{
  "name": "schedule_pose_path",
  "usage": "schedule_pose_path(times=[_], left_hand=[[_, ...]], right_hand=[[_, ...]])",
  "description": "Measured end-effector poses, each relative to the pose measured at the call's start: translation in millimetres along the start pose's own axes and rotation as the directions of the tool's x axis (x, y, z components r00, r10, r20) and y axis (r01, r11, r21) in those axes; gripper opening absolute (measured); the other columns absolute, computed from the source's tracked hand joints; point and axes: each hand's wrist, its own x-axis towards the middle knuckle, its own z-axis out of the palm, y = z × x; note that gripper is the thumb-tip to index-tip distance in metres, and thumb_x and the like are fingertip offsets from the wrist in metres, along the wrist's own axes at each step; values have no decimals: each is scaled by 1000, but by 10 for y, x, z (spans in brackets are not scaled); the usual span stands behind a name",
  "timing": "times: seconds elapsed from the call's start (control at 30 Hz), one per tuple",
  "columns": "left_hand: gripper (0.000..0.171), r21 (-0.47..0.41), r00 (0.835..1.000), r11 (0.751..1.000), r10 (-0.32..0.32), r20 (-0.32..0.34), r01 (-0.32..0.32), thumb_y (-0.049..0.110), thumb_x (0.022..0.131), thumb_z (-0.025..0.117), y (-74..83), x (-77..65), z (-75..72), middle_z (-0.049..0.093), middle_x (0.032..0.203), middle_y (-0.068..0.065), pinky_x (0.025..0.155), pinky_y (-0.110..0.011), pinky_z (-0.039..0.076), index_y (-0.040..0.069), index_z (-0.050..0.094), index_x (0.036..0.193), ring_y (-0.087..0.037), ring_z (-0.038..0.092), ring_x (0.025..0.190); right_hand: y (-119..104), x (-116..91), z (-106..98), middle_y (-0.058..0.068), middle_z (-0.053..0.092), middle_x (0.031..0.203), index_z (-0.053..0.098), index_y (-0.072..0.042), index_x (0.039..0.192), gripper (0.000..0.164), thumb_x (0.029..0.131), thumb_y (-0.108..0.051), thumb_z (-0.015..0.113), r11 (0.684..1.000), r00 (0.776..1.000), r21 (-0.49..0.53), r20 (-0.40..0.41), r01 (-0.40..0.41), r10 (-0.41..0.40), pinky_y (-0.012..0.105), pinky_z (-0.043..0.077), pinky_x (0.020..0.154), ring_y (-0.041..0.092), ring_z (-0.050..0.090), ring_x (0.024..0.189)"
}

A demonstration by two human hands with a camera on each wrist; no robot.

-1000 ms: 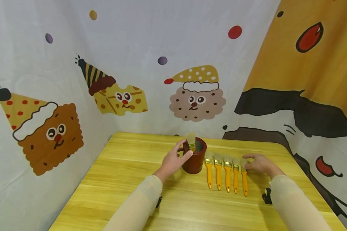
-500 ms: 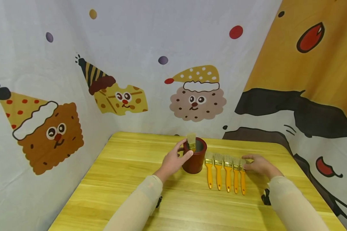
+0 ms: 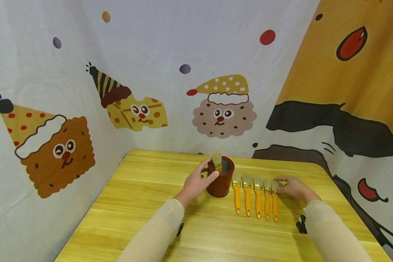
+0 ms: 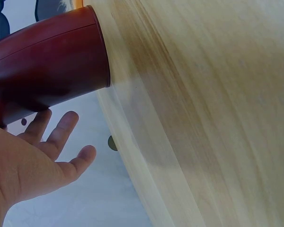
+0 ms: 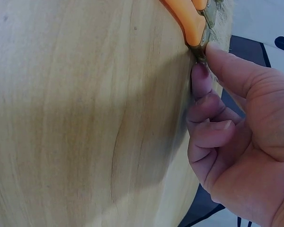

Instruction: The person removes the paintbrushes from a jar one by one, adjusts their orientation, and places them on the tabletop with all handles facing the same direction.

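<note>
On the far part of the table stands a dark red cup [image 3: 218, 186], with one paintbrush [image 3: 217, 158] in it, bristles up. My left hand [image 3: 196, 182] holds the cup at its left side, thumb near the rim; in the left wrist view, the other fingers [image 4: 61, 130] are spread below its wall. Right of the cup, several paintbrushes [image 3: 258, 196] with orange handles lie side by side, bristles away from me. My right hand [image 3: 294, 187] pinches the rightmost paintbrush [image 3: 275, 207] near its metal band, between thumb and a fingertip [image 5: 201, 78].
The wooden table [image 3: 144, 218] runs up to a white cloth [image 3: 157, 43] printed with cartoon figures, which hangs behind and at the left. A black wrist device [image 3: 302, 223] sits under the right sleeve, and another [image 3: 180, 229] under the left.
The rightmost paintbrush has shifted left against its neighbour, with my right hand moving slightly along. My left hand and the cup have stayed in place.
</note>
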Motion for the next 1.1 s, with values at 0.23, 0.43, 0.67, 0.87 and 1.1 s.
schedule_pose_path(times=[0.23, 0.43, 0.67, 0.87, 1.1], left_hand=[[66, 2, 1000, 1000, 1, 2, -1, 72, 100, 59, -12, 3, 8, 55, 161, 0, 115, -65, 48, 64, 30, 158, -40, 58, 143], [65, 6, 1000, 1000, 3, -3, -3, 69, 101, 59, 0, -1, 7, 56, 161, 0, 115, -64, 49, 63, 30, 159, -41, 58, 142], [64, 5, 1000, 1000, 5, -3, -5, 68, 102, 59, -5, 1, -2, 55, 161, -1, 116, -64, 48, 61, 31, 160, -42, 58, 143], [66, 6, 1000, 1000, 2, 3, -2, 69, 102, 59, 17, -24, -7, 54, 162, -1, 118, -62, 47, 59, 31, 161, -42, 57, 144], [64, -2, 1000, 1000, 5, 0, -5, 67, 102, 60, 24, -24, -13, 55, 162, 0, 117, -64, 47, 63, 30, 159, -43, 57, 144]], right_hand=[[14, -25, 13, 42, 38, 160, 50, 2, 157, 66, 105, -36, 70, 1000, 1000, -8, -4, 7, -8, 73, 44, 111, 62, 45, 142], [38, -56, -38, 34, 64, 141, 41, 4, 161, 74, 109, -44, 62, 1000, 1000, 8, 2, -6, 6, 73, 45, 111, 49, 65, 127], [38, -49, -179, 21, 79, 116, 32, 7, 164, 82, 111, -51, 55, 1000, 1000, -24, 0, -21, 21, 67, 55, 99, 42, 73, 113], [-31, -33, -258, 33, 69, 133, 31, 7, 164, 89, 108, -57, 56, 1000, 999, -3, -22, -26, 26, 57, 62, 86, 55, 66, 120], [-193, 57, -269, 39, 55, 149, 36, 2, 164, 99, 101, -72, 57, 998, 996, -62, -82, 12, -18, 63, 59, 95, 57, 59, 133]])
